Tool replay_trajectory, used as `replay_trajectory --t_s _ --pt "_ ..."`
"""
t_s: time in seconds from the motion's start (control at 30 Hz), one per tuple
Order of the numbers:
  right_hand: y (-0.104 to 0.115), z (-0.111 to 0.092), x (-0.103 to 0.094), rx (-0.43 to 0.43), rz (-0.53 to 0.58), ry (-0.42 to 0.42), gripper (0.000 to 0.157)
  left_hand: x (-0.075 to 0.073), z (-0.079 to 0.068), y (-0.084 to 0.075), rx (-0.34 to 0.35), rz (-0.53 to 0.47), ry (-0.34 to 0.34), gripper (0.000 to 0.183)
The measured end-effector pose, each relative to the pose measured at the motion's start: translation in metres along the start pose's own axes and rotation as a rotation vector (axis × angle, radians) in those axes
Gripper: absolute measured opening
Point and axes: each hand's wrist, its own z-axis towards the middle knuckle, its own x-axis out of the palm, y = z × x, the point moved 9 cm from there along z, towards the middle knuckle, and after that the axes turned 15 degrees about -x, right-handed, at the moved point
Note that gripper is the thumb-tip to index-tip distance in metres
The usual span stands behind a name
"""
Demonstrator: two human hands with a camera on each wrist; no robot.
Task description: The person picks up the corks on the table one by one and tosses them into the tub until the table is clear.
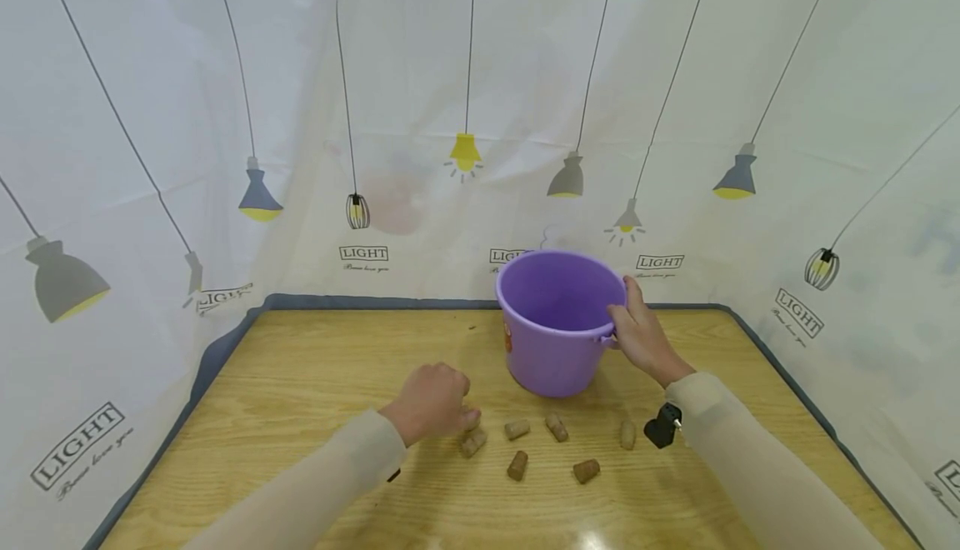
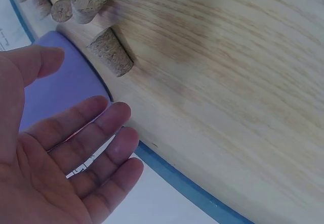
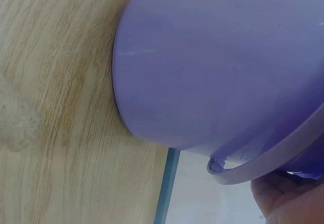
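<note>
A purple bucket stands upright at the back of the wooden table. My right hand grips its rim on the right side, by the handle joint; in the right wrist view the bucket's handle hangs beside the fingers. My left hand hovers just left of the bucket, near a cork. In the left wrist view its fingers are loosely bent and hold nothing, with a tapered cork lying close by.
Several more corks lie in front of the bucket, among them a pale cork, a darker cork, and a cork near the right wrist. Behind the table hangs a white cloth printed with lamps.
</note>
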Motion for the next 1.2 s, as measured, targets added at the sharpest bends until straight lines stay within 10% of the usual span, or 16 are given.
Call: replay_trajectory --t_s 1.2 --pt "0.0 -0.001 0.001 0.006 0.011 0.008 0.07 0.027 0.003 0.005 -0.031 0.031 0.018 0.051"
